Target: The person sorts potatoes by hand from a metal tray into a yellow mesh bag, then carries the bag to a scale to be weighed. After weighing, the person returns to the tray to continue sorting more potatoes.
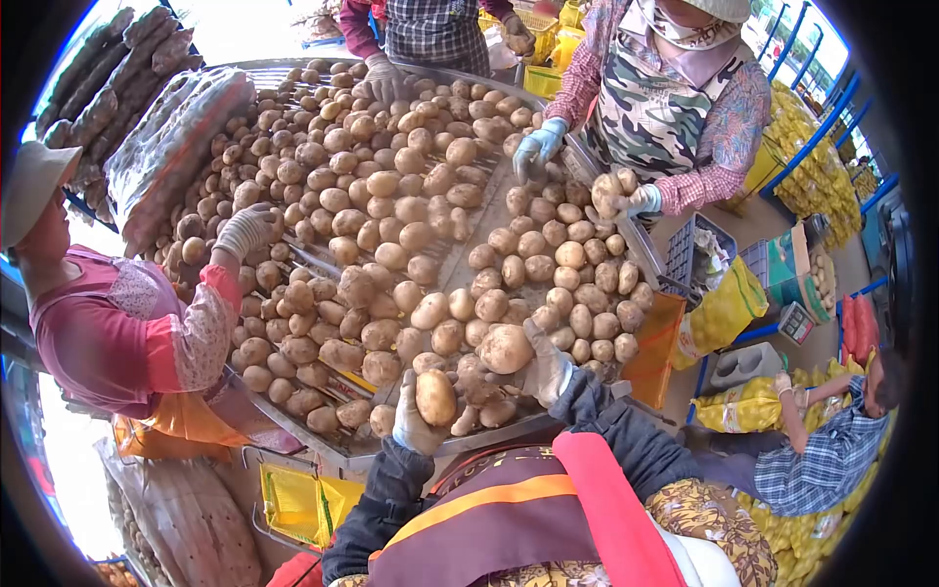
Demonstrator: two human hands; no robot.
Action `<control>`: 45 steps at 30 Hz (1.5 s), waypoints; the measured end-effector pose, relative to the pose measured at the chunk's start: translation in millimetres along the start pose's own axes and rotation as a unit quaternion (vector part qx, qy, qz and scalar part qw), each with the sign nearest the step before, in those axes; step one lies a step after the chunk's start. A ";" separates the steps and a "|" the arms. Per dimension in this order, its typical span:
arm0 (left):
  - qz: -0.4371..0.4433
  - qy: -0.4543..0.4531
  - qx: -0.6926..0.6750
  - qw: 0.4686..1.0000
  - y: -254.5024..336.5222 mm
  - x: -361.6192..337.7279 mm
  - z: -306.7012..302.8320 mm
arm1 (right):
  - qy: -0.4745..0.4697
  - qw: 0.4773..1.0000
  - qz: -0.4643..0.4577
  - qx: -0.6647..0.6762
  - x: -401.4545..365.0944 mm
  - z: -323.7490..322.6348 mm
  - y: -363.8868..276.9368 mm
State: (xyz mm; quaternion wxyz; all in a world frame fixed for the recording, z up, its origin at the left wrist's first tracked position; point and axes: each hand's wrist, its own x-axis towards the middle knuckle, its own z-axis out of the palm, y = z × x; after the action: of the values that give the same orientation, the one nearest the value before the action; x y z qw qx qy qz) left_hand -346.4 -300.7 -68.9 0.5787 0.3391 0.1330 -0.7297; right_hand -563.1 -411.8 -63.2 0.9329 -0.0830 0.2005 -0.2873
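Note:
My left hand (417, 427), in a pale work glove, is closed round an oval potato (435, 396) at the near edge of the metal sorting table (460, 256). My right hand (550, 368), gloved too, grips the right side of a large round potato (505, 348); the fingers on its underside are hidden. Between my hands lie several darker, knobbly potatoes (476, 383). Beyond them a heap of loose potatoes (383, 184) spreads over the table, and another group (572, 254) lies to the right behind a metal divider.
Co-workers stand at the left (117, 323), far side (435, 39) and far right (665, 108), gloved hands over the potatoes. Full sacks (171, 147) lean at the back left. Crates (699, 245) and a yellow bag (722, 311) stand right. A person (822, 440) sits among yellow sacks.

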 end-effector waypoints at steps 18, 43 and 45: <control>-0.130 -0.095 0.054 0.986 -32.0 9.0 49.7 | 0.088 0.962 -0.155 -0.205 -12.3 -13.2 14.0; 0.023 -0.065 0.034 0.997 -25.3 2.3 6.0 | -0.024 0.887 -0.174 -0.427 -10.0 24.3 29.5; 0.018 -0.046 0.030 0.998 -22.0 1.4 0.5 | -0.025 0.595 -0.269 -0.757 -14.1 26.1 32.6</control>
State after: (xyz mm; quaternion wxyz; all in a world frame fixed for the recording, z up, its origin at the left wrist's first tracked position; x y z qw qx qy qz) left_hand -367.3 -295.6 -73.8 0.5873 0.3244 0.0779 -0.7374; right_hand -546.3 -375.9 -43.7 0.4197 -0.8167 0.2915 -0.2682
